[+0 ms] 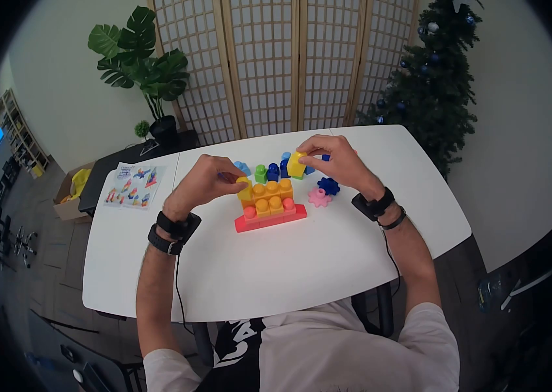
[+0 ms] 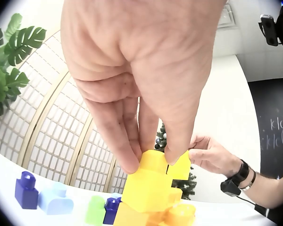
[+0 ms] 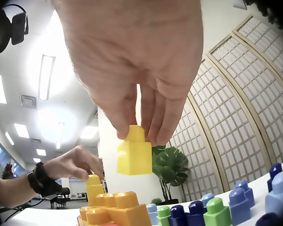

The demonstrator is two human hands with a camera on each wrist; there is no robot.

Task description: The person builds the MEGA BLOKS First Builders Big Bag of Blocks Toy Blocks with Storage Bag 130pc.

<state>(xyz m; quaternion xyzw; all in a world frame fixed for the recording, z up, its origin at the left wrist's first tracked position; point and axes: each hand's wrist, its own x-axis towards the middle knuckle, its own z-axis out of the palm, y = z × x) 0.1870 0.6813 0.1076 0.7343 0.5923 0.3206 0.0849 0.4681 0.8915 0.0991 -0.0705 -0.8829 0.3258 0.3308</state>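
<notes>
My left hand [image 1: 205,181] pinches a yellow block [image 1: 244,191] at the left end of the toy structure's top row. Fingertips and thumb grip that block's stud in the left wrist view. In my right hand [image 1: 340,163] a second yellow block [image 3: 134,157] is held by its stud, raised above the table to the right of the structure. Between the hands stand orange blocks [image 1: 273,191], stepped in rows over a long red base [image 1: 269,223] with slanted ends. Red blocks sit at both ends of the lower row.
Behind the structure stand several loose blocks, among them a green block [image 1: 261,174] and a dark blue block [image 1: 273,172]. A pink gear-shaped piece [image 1: 319,197] and a blue one [image 1: 329,186] lie to the right. A printed picture sheet [image 1: 135,185] lies at the white table's [image 1: 237,281] left.
</notes>
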